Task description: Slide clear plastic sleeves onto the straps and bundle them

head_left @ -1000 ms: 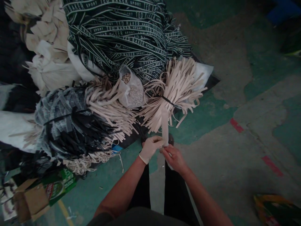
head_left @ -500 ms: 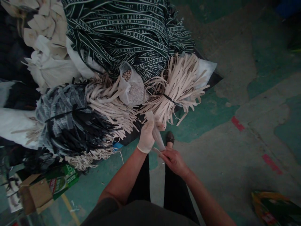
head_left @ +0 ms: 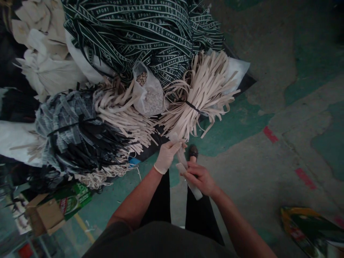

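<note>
My gloved left hand [head_left: 167,154] is closed on the upper part of a pale translucent strip [head_left: 181,157]. The strip runs down to my bare right hand [head_left: 199,176], whose fingers grip it, with its loose end showing below the hand. A short pale piece also pokes out at the right fingertips; whether it belongs to the same strip I cannot tell. Just beyond my hands lies a bundle of beige straps [head_left: 199,91], tied with a black band. Beside it stands an open clear plastic bag [head_left: 150,96] holding small brownish pieces.
Dark green lettered straps [head_left: 139,36] are heaped at the back. Black and grey strips [head_left: 77,132] lie tied at the left, near white sacks [head_left: 51,71]. A cardboard box [head_left: 48,218] stands at lower left. A green and yellow package [head_left: 309,229] lies at lower right on the floor.
My left hand has moved slightly down and its fingers now pinch closer to the strip's top. The strip's lower end now shows below my right hand. The view has shifted a little.
</note>
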Demonstrator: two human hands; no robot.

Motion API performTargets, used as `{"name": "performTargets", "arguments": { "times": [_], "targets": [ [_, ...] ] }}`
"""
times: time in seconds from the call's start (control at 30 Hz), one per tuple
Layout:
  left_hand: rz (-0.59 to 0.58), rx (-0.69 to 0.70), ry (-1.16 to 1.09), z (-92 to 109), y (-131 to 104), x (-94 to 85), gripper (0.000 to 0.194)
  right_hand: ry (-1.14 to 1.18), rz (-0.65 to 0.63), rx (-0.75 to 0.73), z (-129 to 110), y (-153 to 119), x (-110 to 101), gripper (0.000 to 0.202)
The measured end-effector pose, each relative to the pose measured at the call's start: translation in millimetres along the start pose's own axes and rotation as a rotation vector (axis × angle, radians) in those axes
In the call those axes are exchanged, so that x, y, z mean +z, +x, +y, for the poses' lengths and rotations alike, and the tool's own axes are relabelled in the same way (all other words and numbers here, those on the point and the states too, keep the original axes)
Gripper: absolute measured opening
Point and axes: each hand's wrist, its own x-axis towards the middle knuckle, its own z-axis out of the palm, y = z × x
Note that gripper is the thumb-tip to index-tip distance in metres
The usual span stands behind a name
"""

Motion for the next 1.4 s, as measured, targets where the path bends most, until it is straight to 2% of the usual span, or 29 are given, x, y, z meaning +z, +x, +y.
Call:
{"name": "performTargets", "arguments": {
  "times": [0.07,0.13,0.27,0.33,0.47,0.53,0.7,0.83,0.9,1.0,1.1,1.23,1.3,1.4],
  "targets": [
    [-0.015,-0.010,0.001,-1,-3,3.5,0.037,-0.051,0.004,0.024,-3,6,3,0.034],
    [-0.041,-0.024,-0.028,-3,-8,7.4,0.038,-0.121,0.069,0.015,-6,11,6,0.034],
    [-0.211,-0.122,0.030,-11,-20,13.7,0.037,-0.191,0.192,-0.053,-7,19,5,0.033],
    [-0.255,-0.125,0.074,-14,-24,15.8,0.034,-0.173,0.234,-0.067,-5,19,1,0.029],
    [-0.110,0.004,0.165,-17,-22,15.5,0.025,-0.063,0.416,0.013,-4,17,-11,0.022],
    [-0.109,0.057,0.291,-18,-19,13.3,0.023,0.020,0.480,0.058,-6,20,-19,0.024],
    [-0.345,0.039,0.593,-23,-11,8.8,0.023,0.279,0.394,0.106,-9,43,-28,0.031],
    [-0.492,0.016,0.490,-21,-11,8.8,0.036,0.533,0.510,0.177,-5,53,-20,0.030],
    [-0.536,-0.022,0.402,-22,-13,9.8,0.044,0.545,0.514,0.236,-3,50,-15,0.032],
    [-0.506,-0.110,0.498,-33,-19,11.7,0.038,0.509,0.461,0.354,2,40,-9,0.037],
    [-0.435,-0.201,0.648,-50,-29,15.3,0.031,0.589,0.475,0.444,9,32,-7,0.042],
    [-0.409,-0.290,0.640,-63,-46,16.0,0.026,0.645,0.575,0.403,15,31,-6,0.042],
    [-0.389,-0.285,0.582,-70,-55,6.2,0.033,0.624,0.540,0.368,23,38,-5,0.039],
    [-0.263,-0.296,0.528,-93,-70,-28.1,0.048,0.451,0.419,0.341,51,63,-11,0.041]
  ]
}}
